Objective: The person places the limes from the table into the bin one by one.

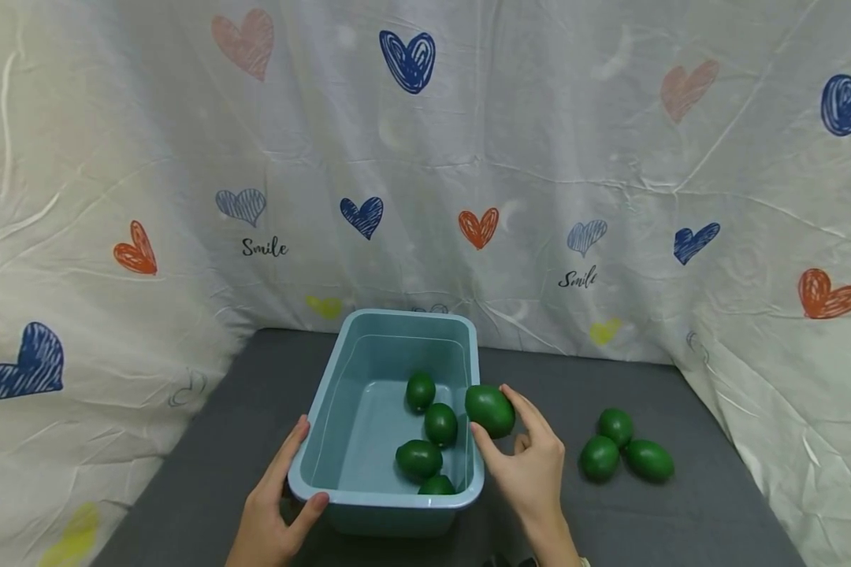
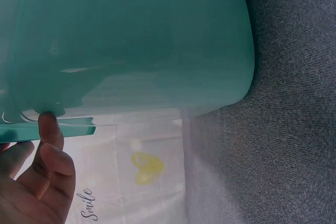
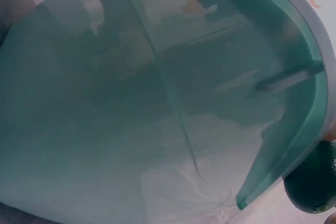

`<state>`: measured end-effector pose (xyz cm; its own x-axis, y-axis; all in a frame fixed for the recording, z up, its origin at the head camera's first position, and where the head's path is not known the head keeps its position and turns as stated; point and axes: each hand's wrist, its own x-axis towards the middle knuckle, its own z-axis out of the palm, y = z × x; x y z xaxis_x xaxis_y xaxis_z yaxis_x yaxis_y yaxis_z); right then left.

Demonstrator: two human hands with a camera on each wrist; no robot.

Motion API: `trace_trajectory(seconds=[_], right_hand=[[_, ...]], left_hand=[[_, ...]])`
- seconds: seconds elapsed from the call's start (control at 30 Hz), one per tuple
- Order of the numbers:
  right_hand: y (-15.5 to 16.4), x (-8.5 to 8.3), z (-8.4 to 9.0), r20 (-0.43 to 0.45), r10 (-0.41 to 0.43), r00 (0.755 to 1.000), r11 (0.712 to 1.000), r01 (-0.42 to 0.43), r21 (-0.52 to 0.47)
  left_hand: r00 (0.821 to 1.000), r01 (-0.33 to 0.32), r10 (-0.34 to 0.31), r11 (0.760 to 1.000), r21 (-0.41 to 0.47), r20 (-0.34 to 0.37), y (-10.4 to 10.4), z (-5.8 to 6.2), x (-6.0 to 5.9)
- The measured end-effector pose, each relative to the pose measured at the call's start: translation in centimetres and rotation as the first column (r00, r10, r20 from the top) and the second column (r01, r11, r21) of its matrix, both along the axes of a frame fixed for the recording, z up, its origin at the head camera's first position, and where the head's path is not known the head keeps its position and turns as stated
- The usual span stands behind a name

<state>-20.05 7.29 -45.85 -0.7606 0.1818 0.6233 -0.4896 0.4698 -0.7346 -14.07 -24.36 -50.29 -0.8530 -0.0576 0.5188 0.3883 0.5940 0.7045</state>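
"Start at the far left. What's there?"

"White cloth printed with hearts; a big dark blue heart is the leftmost. The cloth runs on behind everything. Then comes my left hand."

"Doing what?"

"Gripping the blue bin at its near left corner. My fingers lie at the left rim, my thumb on the near one. The left wrist view shows a fingertip against the wall, just by the lip."

"And inside?"

"Four green fruits, mostly to the right. A front-left fruit, a far fruit, a nearest fruit partly hidden by the near wall, and a right-hand fruit."

"Next along?"

"The fruit I hold, raised at the bin's right rim. Whether it touches the rim, I can't tell."

"How firm is that?"

"I can't tell the force, but my right hand is closed on it, thumb on the near side, a finger at the far side."

"And last?"

"Three more, bunched on the dark grey tabletop, apart from the bin: a left fruit, a back fruit, and a right-end fruit."
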Motion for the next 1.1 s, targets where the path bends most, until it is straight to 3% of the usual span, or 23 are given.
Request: trace_trajectory(seconds=[0.57,1.1], right_hand=[[-1.5,-1.4,0.9,-0.002,0.095,0.995,0.995,-0.095,0.036],[-2.2,-2.8,1.1,-0.007,0.115,0.993,0.982,-0.113,0.153]], left_hand=[[0.999,-0.009,0.01,1.0,-0.02,0.032,0.0,0.3,0.0],[0.999,-0.001,0.001,1.0,0.003,0.043,-0.1,0.1,0.0]])
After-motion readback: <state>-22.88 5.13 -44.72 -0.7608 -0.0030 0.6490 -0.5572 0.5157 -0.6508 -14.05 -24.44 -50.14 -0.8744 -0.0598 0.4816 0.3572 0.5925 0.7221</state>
